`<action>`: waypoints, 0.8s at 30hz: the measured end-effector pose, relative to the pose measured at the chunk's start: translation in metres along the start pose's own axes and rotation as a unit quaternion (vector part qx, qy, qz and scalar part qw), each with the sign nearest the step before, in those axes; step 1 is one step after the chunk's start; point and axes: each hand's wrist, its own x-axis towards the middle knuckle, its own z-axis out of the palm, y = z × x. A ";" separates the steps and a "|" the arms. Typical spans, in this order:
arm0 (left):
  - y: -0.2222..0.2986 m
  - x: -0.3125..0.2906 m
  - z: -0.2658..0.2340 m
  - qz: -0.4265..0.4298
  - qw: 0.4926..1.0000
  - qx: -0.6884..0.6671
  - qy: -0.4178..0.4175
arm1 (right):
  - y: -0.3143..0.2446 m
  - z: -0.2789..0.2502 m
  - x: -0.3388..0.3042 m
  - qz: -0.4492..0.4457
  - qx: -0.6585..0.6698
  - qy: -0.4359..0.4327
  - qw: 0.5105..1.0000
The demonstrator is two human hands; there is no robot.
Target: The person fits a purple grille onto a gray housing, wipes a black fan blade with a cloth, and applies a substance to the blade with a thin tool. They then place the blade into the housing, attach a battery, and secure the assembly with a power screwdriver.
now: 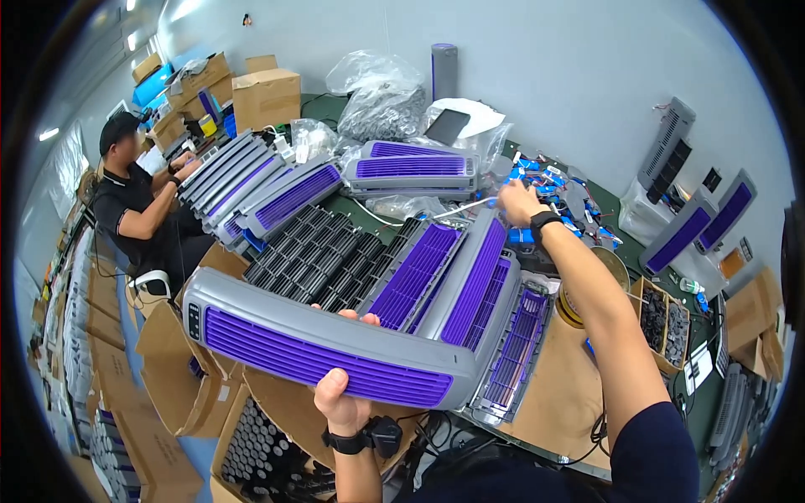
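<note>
My left hand [342, 402] grips a long grey fan unit with a purple slatted grille [327, 356] near its middle, thumb in front and fingers over the top edge. The unit lies lengthwise, with a small black button panel at its left end. My right hand [518, 204] reaches across the table, fingers closed on a white cable [457, 210] beside a heap of blue battery packs [558, 197]. Behind the held unit lie black cylindrical fan rotors [314, 260] and more grey and purple housings [470, 277]. An opened housing [517, 352] shows its inside parts.
Stacked finished-looking units [411, 168] and clear plastic bags [381, 101] fill the back. A box of small black and grey parts [662, 323] stands right. Below left, an open carton [260, 444] holds round parts. A co-worker [138, 193] sits at the left.
</note>
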 end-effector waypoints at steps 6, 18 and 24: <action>-0.006 0.016 -0.002 0.014 0.999 0.030 0.037 | -0.029 -0.077 -0.040 -0.069 0.111 0.275 0.952; -0.017 0.005 -0.006 0.033 0.992 0.029 0.120 | -0.072 -0.140 -0.183 -0.221 0.502 -0.206 0.810; -0.022 -0.003 0.004 0.029 0.992 0.029 0.123 | -0.089 -0.108 -0.204 -0.205 0.647 -0.134 0.722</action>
